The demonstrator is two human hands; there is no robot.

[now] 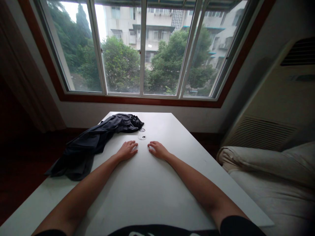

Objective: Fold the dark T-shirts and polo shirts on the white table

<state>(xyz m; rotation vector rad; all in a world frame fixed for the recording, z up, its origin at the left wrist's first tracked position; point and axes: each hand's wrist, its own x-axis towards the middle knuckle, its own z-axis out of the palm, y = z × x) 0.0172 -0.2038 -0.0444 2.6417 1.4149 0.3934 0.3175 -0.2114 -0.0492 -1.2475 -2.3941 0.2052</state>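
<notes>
My left hand (127,150) rests on the white table (147,186), its fingers apart and nothing in them. Opposite it, a short gap away, my right hand (157,149) lies on the same surface, also open and holding nothing. Just beyond the gap between the hands is a round cable-hole cover (140,137) set in the tabletop. A dark grey garment (108,129) with buttons lies crumpled to the left of my left hand. Part of it hangs over the table's left edge. Neither hand touches it.
A sliding window (141,65) with a brown frame is behind the table. To the right, a sofa with a pale cover (268,167) stands beside the table edge, near an upright air conditioner (273,98). A curtain (27,72) hangs at the left.
</notes>
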